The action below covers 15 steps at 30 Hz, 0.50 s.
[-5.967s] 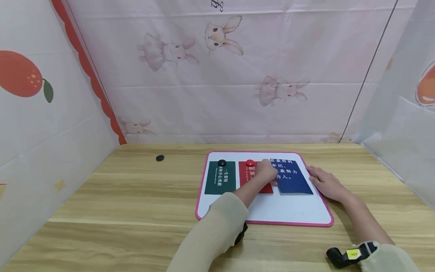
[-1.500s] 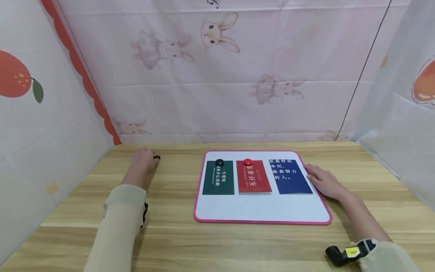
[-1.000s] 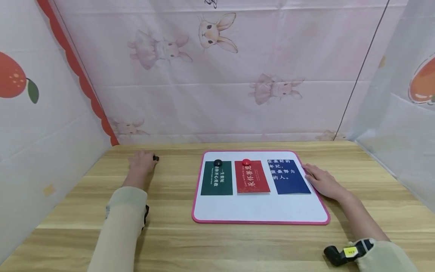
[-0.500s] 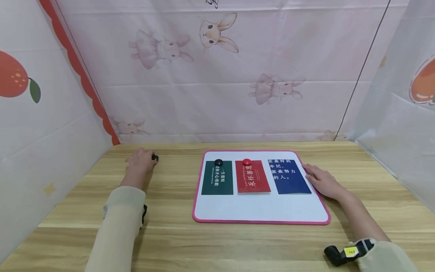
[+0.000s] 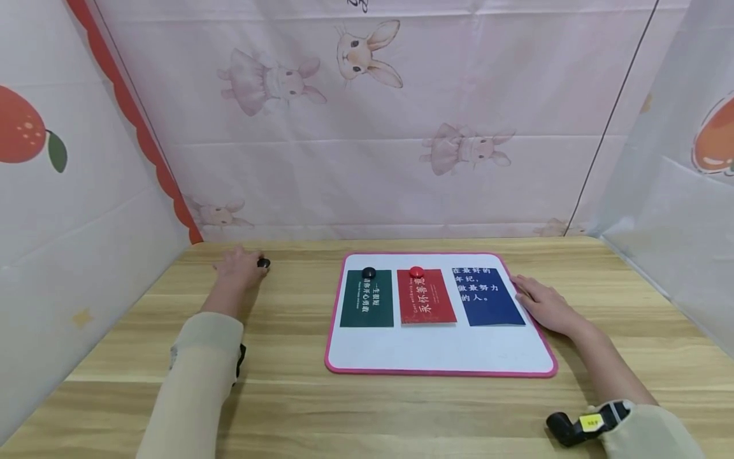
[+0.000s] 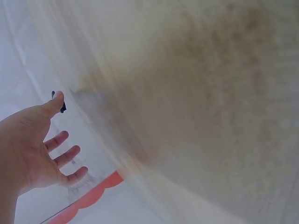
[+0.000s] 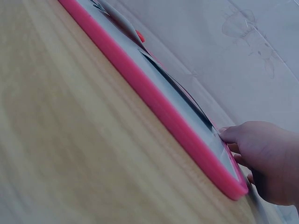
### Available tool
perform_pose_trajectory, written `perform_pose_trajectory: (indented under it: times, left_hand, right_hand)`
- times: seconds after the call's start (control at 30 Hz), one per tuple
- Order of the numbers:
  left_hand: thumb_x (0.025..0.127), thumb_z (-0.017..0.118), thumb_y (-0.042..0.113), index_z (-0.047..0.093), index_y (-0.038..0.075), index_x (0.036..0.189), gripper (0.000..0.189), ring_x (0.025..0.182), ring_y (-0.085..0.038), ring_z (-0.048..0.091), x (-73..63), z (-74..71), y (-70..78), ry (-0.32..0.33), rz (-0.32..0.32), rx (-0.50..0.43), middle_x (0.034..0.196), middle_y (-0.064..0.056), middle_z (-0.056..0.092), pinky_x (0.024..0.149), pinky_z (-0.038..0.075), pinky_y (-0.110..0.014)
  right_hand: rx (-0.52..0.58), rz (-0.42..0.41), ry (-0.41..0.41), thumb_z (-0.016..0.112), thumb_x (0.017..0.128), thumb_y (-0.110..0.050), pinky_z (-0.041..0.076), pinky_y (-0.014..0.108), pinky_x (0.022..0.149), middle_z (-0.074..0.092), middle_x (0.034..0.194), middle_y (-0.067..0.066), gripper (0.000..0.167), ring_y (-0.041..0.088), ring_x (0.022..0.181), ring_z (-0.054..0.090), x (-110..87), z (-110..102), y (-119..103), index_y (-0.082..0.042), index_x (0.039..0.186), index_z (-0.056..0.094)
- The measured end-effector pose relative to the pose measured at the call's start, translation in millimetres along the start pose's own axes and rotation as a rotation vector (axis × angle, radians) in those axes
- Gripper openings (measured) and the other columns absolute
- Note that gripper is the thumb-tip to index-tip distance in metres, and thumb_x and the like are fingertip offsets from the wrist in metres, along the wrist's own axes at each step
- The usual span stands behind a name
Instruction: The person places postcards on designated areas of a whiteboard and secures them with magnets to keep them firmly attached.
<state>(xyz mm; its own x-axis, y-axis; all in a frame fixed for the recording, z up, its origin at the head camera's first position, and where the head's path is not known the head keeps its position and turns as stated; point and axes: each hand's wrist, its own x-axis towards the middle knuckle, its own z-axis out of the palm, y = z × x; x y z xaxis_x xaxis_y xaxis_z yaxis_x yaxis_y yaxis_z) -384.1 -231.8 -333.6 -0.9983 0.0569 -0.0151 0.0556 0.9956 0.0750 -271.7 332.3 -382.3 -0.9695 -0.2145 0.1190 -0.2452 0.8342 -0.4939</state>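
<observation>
Near the table's back left, my left hand [image 5: 237, 268] pinches a round black magnet [image 5: 263, 262] at its fingertips. In the left wrist view, the thumb covers part of the black magnet [image 6: 63, 107] and several other fingers are spread. A pink-edged whiteboard [image 5: 436, 354] lies flat on the table. My right hand [image 5: 547, 309] holds its right edge, the thumb at the rim [image 7: 238, 179] and the other fingertips partly hidden. On the board are a green card [image 5: 367, 306] under a black magnet [image 5: 369, 273], a red card [image 5: 427, 303] under a red magnet [image 5: 417, 272], and a blue card [image 5: 496, 306] without a magnet.
The wooden table [image 5: 287, 414] ends at a pink rabbit-print curtain [image 5: 373, 191] behind. White printed sheets [image 5: 86, 223] enclose the left and right sides. A black strap device [image 5: 587, 422] sits on the right wrist.
The left hand has gone from the red card to the back left, where it has taken hold of the loose black magnet. The right hand has stayed at the board's edge.
</observation>
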Motion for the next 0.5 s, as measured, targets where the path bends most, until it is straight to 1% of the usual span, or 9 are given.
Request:
perform_pose_trajectory:
  times: [0.07,0.2,0.5]
  left_hand:
    - [0.094,0.051,0.028,0.044,0.004,0.133,0.046,0.116,-0.058,0.023,-0.6,-1.4,3.6,0.004,0.001,-0.012,0.123,-0.035,0.031,0.087,0.017,-0.074]
    - [0.094,0.051,0.028,0.046,0.005,0.132,0.045,0.115,-0.057,0.024,-1.1,-2.8,9.8,0.007,0.013,-0.002,0.122,-0.034,0.033,0.087,0.017,-0.074]
    - [0.092,0.053,0.030,0.051,0.007,0.127,0.043,0.108,-0.053,0.033,-1.9,-5.3,20.3,0.029,0.074,0.024,0.118,-0.031,0.037,0.083,0.027,-0.071]
  right_hand:
    - [0.000,0.002,-0.002,0.041,0.098,-0.016,0.010,0.065,0.097,0.026,0.136,0.036,0.048,0.052,0.125,0.019,0.1,0,0,0.011,0.136,0.031]
    - [-0.001,0.002,-0.005,0.041,0.098,-0.017,0.011,0.064,0.098,0.026,0.136,0.036,0.048,0.052,0.125,0.019,0.2,0,0,0.010,0.136,0.031]
    - [0.003,0.010,-0.010,0.042,0.097,-0.016,0.011,0.063,0.098,0.026,0.136,0.036,0.048,0.052,0.125,0.018,-0.4,-1,-2,0.010,0.136,0.031]
